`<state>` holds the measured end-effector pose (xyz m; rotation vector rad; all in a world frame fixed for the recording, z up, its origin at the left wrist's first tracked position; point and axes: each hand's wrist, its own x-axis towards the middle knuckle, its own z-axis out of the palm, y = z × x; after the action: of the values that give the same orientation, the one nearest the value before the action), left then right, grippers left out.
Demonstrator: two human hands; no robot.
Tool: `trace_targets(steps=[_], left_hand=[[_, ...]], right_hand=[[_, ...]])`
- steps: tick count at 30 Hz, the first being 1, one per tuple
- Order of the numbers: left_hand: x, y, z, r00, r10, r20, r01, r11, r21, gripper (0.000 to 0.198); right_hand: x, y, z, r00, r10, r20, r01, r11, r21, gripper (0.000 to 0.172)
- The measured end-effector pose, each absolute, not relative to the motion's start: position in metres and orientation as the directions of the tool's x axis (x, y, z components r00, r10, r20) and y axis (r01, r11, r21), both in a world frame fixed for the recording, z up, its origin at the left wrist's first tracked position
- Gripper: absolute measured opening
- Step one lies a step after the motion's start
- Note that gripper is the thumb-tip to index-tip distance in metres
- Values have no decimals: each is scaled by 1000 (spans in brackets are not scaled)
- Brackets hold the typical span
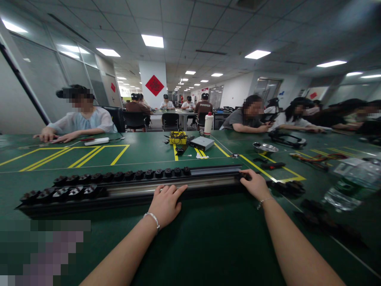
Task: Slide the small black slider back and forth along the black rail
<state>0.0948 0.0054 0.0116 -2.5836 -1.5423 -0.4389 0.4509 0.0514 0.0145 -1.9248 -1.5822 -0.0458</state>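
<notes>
A long black power track [205, 183] lies across the table in front of me, with a metallic strip along its near channel. Black socket modules [61, 192] fill the left part of that channel, a few with shiny tops. Behind them, a second row of black modules [129, 175] runs along the far channel. My left hand [166, 203] rests on the near edge of the track at its middle, fingers apart and holding nothing. At the track's right end, my right hand [255, 184] pinches a small black socket module [244, 176], mostly covered by the fingers.
More black modules [288, 188] lie to the right, near a plastic water bottle [353, 186]. Beyond the track are a metal bowl [265, 147], a grey box [201, 142], a yellow box [177, 138] and a white bottle [208, 124]. People sit across the table.
</notes>
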Motion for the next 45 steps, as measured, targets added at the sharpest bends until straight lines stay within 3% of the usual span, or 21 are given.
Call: trace_targets(steps=[16, 23, 45], left_hand=[[96, 4, 15, 437, 858, 269, 882, -468, 58, 56], [97, 4, 16, 437, 861, 262, 884, -465, 54, 57], [97, 4, 15, 431, 867, 252, 888, -457, 55, 57]], right_hand=[[453, 51, 14, 295, 873, 387, 871, -79, -485, 38], [454, 53, 11, 276, 823, 497, 907, -53, -417, 33], [457, 55, 8, 337, 832, 440, 874, -103, -475, 35]])
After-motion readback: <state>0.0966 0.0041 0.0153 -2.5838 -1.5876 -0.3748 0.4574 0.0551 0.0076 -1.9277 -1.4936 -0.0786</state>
